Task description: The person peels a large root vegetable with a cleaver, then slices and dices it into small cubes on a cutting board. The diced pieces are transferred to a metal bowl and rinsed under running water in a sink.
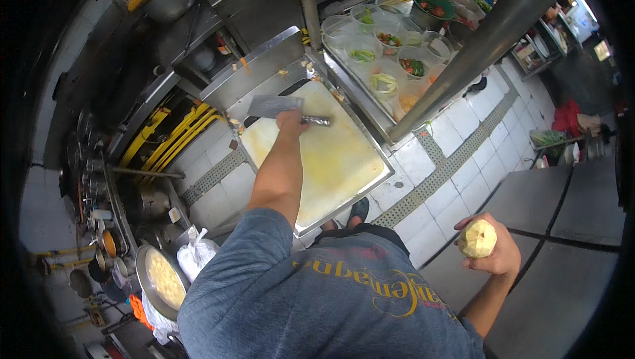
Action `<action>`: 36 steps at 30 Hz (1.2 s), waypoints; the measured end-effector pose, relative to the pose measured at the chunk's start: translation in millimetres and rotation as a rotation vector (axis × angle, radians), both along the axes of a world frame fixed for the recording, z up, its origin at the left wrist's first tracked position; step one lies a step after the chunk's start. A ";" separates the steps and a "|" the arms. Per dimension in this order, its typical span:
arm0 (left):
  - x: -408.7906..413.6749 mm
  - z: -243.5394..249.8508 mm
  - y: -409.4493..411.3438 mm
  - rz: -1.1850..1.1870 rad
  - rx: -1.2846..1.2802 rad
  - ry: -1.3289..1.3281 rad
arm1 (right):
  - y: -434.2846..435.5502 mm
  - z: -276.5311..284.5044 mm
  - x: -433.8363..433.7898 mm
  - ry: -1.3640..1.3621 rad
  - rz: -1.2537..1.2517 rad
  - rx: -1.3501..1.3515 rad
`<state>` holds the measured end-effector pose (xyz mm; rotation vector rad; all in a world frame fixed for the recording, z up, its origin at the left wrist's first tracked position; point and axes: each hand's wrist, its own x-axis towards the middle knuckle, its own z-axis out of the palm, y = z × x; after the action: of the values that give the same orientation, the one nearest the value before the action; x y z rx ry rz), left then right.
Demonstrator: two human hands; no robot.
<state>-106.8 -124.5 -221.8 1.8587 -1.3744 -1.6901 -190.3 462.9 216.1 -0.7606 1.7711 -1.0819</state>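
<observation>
My left hand (290, 120) grips a broad metal cleaver (272, 105) where the blade meets the handle. Its blade points left and its handle points right, over the far part of a thick, pale yellowish cutting board (332, 155). The board lies in a steel-edged counter, with bits of food scrap (310, 67) along its far rim. Out to the right, well away from the board, my right hand (498, 250) holds a peeled pale-yellow vegetable (477, 239). Knife-cut facets mark its surface, and a small brown spot shows on its end.
Clear plastic tubs (389, 39) of cut vegetables fill the rack beyond the board, near a green basket (432, 4). A steel post (461, 61) slants across the right. At left are a bowl of pale chunks (166, 279), a white plastic bag (196, 251) and yellow pipes (183, 136).
</observation>
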 end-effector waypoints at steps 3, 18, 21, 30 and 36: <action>19.1 54.9 50.1 -0.179 0.098 0.005 | -20.8 -22.2 -20.8 0.058 0.190 -0.019; 157.3 181.2 222.4 -0.970 -0.700 -0.910 | -295.0 -306.1 24.4 0.242 0.009 0.169; 166.9 168.4 219.0 -0.832 -0.709 -0.720 | -309.1 -304.4 42.0 0.312 0.008 0.089; 168.6 175.2 199.7 -0.701 -0.553 -0.465 | -320.1 -335.1 62.7 0.282 -0.026 -0.055; 170.6 184.2 192.6 -0.725 -0.576 -0.394 | -330.8 -331.6 81.4 0.219 -0.128 0.015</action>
<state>63.8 68.2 -37.6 1.4720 -2.5885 -0.9633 -108.9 132.1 -115.5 -0.7891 2.0345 -1.1016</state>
